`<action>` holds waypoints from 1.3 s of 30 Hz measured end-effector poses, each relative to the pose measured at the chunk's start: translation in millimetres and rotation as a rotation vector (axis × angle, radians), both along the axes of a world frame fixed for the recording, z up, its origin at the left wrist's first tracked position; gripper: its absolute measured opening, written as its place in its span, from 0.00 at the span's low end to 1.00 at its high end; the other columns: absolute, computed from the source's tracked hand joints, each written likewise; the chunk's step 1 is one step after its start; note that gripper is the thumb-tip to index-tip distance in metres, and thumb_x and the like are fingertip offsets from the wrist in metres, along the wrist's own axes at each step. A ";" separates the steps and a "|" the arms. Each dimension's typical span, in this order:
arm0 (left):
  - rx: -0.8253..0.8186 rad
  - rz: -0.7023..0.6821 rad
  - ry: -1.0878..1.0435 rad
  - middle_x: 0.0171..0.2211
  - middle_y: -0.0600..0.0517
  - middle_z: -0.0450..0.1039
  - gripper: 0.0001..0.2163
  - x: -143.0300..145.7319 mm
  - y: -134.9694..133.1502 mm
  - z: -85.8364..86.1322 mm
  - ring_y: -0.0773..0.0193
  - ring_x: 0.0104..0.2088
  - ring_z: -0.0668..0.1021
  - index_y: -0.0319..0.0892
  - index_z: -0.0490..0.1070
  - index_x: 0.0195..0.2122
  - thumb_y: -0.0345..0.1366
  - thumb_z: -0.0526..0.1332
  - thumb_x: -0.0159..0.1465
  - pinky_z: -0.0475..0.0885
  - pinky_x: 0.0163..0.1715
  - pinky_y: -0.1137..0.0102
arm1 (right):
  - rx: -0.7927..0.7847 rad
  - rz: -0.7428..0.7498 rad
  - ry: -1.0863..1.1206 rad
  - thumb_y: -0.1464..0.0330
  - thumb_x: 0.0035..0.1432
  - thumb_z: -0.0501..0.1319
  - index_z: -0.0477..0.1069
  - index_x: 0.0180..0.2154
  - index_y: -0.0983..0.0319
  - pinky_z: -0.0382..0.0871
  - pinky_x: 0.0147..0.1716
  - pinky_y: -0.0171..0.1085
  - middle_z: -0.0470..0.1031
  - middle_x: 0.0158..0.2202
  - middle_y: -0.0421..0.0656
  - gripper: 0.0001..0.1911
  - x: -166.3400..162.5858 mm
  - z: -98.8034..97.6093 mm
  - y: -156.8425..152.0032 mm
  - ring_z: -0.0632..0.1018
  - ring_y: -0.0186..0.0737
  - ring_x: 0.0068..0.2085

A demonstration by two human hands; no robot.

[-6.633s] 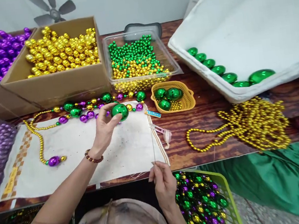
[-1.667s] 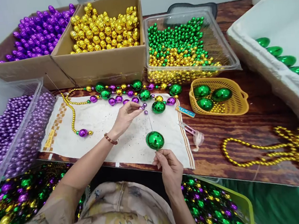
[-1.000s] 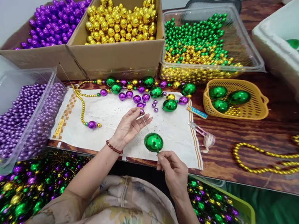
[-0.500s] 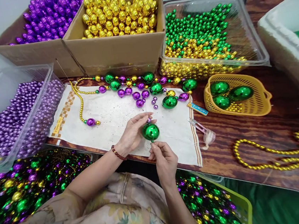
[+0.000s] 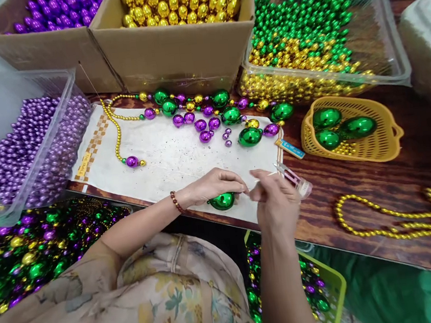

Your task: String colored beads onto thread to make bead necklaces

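Observation:
My left hand point(image 5: 218, 186) is closed in a pinch, palm down over the cloth. A large shiny green bead point(image 5: 223, 202) shows just under its fingers and moves along with the hand. To its right, my right hand point(image 5: 274, 191) is also closed, thumb and forefinger pinched; a thin pale line shows by its fingertips, too fine to name. The fingertips of both hands are close together. A beaded strand point(image 5: 231, 115) of green, purple and gold lies beyond them, with loose purple beads point(image 5: 200, 125) on the white cloth point(image 5: 160, 152).
Boxes of purple and gold beads point(image 5: 179, 3) stand at the back. Clear tubs hold small purple beads point(image 5: 25, 145) and green and gold ones. A yellow basket point(image 5: 386, 136), thread snips point(image 5: 292, 176) and gold bead strings point(image 5: 393, 238) lie right. A needle point(image 5: 89, 79) sticks up at left.
My right hand has moved right and up, away from the green bead. My left hand has turned palm down over the bead and shifted slightly right. The view has shifted too.

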State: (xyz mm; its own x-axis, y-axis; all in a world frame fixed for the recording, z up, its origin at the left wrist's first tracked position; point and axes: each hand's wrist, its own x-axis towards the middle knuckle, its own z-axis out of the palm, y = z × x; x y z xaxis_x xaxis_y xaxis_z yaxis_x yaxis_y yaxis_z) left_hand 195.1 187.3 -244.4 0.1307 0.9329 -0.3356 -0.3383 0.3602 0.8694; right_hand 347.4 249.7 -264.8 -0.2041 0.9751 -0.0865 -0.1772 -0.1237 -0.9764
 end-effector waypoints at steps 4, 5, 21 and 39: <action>-0.044 -0.051 0.009 0.24 0.52 0.76 0.05 -5.8 -0.1 4.9 0.70 0.25 0.75 0.38 0.79 0.27 0.33 0.66 0.57 0.69 0.29 0.74 | -0.073 -0.038 0.121 0.56 0.49 0.71 0.73 0.29 0.62 0.61 0.17 0.29 0.78 0.30 0.40 0.17 0.6 0.9 0.2 0.69 0.26 0.17; -0.041 -0.042 0.013 0.24 0.52 0.76 0.05 -6.8 0.0 6.2 0.70 0.26 0.75 0.38 0.79 0.27 0.33 0.66 0.57 0.69 0.29 0.74 | -0.093 0.023 0.108 0.57 0.48 0.73 0.74 0.30 0.63 0.63 0.18 0.29 0.78 0.30 0.41 0.17 0.2 0.8 -3.5 0.70 0.27 0.18; 0.234 -0.279 0.612 0.25 0.51 0.76 0.05 -91.2 -7.5 34.3 0.68 0.25 0.72 0.41 0.82 0.27 0.34 0.66 0.56 0.64 0.26 0.72 | 0.028 -0.061 0.047 0.60 0.47 0.74 0.76 0.30 0.60 0.69 0.14 0.34 0.80 0.26 0.47 0.13 52.7 14.2 4.0 0.77 0.37 0.19; 0.339 -0.495 0.717 0.29 0.50 0.78 0.09 -133.2 -15.1 87.5 0.67 0.31 0.75 0.39 0.80 0.32 0.40 0.66 0.57 0.68 0.32 0.72 | 0.255 -0.203 0.359 0.76 0.58 0.63 0.73 0.28 0.58 0.60 0.16 0.27 0.65 0.18 0.34 0.09 63.7 114.6 8.9 0.66 0.28 0.19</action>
State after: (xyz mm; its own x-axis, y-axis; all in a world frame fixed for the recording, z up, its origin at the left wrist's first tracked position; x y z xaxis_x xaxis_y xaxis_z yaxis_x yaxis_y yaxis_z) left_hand 62.0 172.3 -156.9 0.4065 0.8891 -0.2105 0.4438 0.0092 0.8961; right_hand 411.1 258.6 -150.2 0.0197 0.9794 0.2011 -0.5046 0.1834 -0.8436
